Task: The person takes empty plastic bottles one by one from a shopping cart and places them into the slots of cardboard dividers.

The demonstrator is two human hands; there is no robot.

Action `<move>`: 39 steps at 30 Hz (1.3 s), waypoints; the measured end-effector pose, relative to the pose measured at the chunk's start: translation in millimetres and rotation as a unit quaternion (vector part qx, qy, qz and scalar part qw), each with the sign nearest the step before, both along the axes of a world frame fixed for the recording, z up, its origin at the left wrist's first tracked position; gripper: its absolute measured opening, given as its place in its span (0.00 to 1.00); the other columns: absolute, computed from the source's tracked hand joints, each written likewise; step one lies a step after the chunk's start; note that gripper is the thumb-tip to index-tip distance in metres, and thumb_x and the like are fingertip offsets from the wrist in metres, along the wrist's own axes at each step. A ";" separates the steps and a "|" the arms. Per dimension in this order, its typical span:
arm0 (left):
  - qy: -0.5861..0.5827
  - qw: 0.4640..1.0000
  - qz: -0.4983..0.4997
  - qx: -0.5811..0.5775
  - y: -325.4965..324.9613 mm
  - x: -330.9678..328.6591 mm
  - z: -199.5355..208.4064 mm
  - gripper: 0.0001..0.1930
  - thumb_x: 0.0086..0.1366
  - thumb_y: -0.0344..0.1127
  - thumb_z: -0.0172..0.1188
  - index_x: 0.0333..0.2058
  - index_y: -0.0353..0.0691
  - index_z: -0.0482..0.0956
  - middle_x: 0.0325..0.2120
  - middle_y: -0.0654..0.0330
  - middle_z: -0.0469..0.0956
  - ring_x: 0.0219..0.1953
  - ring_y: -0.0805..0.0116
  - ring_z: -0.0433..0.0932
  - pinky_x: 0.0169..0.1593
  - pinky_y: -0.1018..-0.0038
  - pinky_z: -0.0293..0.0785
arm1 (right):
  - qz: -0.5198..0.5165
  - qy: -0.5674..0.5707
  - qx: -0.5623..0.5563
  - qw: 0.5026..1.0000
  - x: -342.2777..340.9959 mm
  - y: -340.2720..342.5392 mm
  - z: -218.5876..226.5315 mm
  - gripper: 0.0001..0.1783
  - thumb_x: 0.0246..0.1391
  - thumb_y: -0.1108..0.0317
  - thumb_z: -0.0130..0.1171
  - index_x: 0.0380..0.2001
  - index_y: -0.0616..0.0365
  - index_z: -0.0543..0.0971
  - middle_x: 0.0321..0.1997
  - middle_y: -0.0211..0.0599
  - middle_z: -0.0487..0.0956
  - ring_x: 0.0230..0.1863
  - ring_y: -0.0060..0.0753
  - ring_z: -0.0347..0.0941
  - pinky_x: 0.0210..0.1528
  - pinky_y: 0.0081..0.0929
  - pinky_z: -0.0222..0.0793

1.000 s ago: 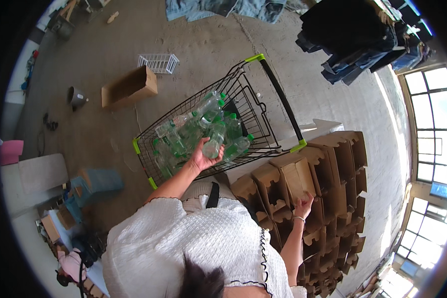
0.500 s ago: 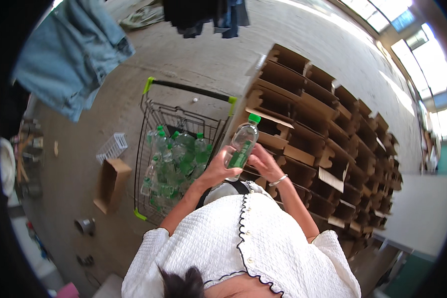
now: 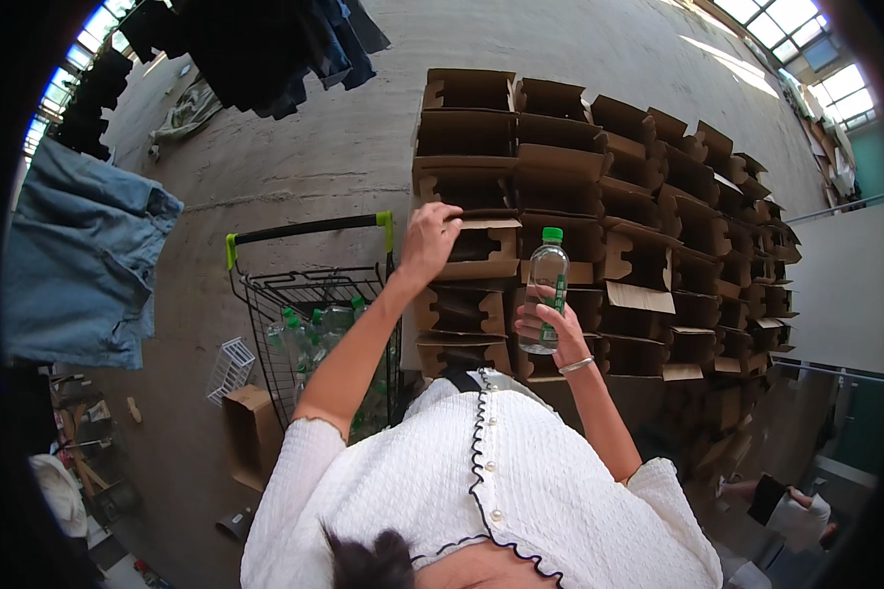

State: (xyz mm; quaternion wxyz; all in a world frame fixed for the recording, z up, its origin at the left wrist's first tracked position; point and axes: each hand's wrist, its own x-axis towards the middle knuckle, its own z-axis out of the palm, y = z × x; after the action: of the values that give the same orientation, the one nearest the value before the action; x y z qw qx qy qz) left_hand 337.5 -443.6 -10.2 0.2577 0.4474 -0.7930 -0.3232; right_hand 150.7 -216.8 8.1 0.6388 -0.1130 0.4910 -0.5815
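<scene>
A clear plastic bottle (image 3: pixel 550 270) with a green cap and green label stands nearly upright in my right hand (image 3: pixel 557 329), fingers wrapped round its lower half. My left hand (image 3: pixel 430 240) is raised over the near-left cardboard boxes, beside a box flap (image 3: pixel 476 224). Its fingers are bent and a little apart, and no object shows between them. Whether the fingertips touch the cardboard I cannot tell. Stacked open cardboard boxes (image 3: pixel 560 187) lie in rows in front of me, their openings facing up toward me. More green-capped bottles (image 3: pixel 304 334) fill the shopping cart, partly hidden behind my left forearm.
The shopping cart (image 3: pixel 309 228) stands at my left against the boxes. Beyond it are a white wire basket (image 3: pixel 231 369) and an empty cardboard box (image 3: pixel 250 427) on the concrete floor. Jeans (image 3: pixel 83 255) and dark clothes (image 3: pixel 255 49) hang at upper left. Another person (image 3: pixel 796 510) is at lower right.
My left hand has let go of the bottle and moved up and left over the boxes. My right hand keeps the bottle, now farther right. The view has turned toward the boxes.
</scene>
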 end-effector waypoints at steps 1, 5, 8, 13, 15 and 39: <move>-0.044 0.999 0.021 -0.015 -18.6 -5.4 -26.6 0.16 0.67 0.40 0.57 0.49 0.40 0.81 0.51 0.46 0.76 0.53 0.48 0.74 0.57 0.62 0.70 | 0.014 0.025 0.011 1.000 -6.2 -3.2 3.7 0.33 0.52 0.59 0.69 0.58 0.58 0.70 0.41 0.40 0.81 0.40 0.31 0.82 0.44 0.32 0.81; -0.169 0.978 0.063 0.108 -56.9 -31.4 -88.0 0.21 0.67 0.48 0.53 0.53 0.48 0.80 0.54 0.42 0.73 0.59 0.42 0.67 0.63 0.55 0.64 | 0.084 0.185 -0.003 0.979 -38.6 -38.2 9.9 0.36 0.52 0.51 0.69 0.58 0.58 0.70 0.39 0.36 0.81 0.36 0.30 0.80 0.43 0.31 0.79; -0.185 0.966 0.088 0.157 -61.5 -45.8 -102.8 0.21 0.67 0.52 0.52 0.53 0.50 0.81 0.54 0.40 0.72 0.57 0.40 0.68 0.59 0.53 0.67 | 0.176 0.410 -0.026 0.895 -66.3 -83.0 5.1 0.44 0.46 0.39 0.69 0.58 0.57 0.69 0.38 0.39 0.82 0.38 0.36 0.81 0.44 0.34 0.77; -0.175 0.972 0.143 0.072 -50.0 -42.2 -133.5 0.32 0.65 0.52 0.56 0.59 0.33 0.70 0.55 0.40 0.70 0.54 0.38 0.69 0.59 0.52 0.67 | 0.376 0.691 0.089 0.611 -62.1 -207.4 31.4 0.43 0.38 0.40 0.69 0.56 0.53 0.74 0.42 0.46 0.83 0.45 0.42 0.80 0.50 0.36 0.74; -0.140 0.982 0.108 0.073 -50.4 -36.8 -129.0 0.35 0.62 0.48 0.60 0.61 0.28 0.64 0.56 0.40 0.68 0.56 0.38 0.68 0.61 0.54 0.65 | 0.429 0.719 0.083 0.540 -53.6 -253.6 28.8 0.39 0.38 0.40 0.70 0.50 0.56 0.78 0.45 0.43 0.83 0.50 0.44 0.79 0.55 0.36 0.72; -0.107 0.979 0.098 0.145 -66.6 -28.6 -124.8 0.53 0.46 0.47 0.75 0.65 0.31 0.56 0.61 0.42 0.67 0.60 0.45 0.69 0.60 0.59 0.69 | 0.553 0.668 -0.006 0.497 -36.3 -328.8 -201.2 0.41 0.47 0.67 0.61 0.66 0.58 0.61 0.57 0.59 0.75 0.59 0.57 0.72 0.60 0.43 0.69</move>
State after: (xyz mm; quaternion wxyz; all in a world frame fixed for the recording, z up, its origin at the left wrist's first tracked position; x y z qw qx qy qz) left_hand 308.9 -510.2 -135.0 0.1342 0.5879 -0.7127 -0.3583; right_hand 114.4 -545.6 -193.2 0.3105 -0.7198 0.6056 0.1367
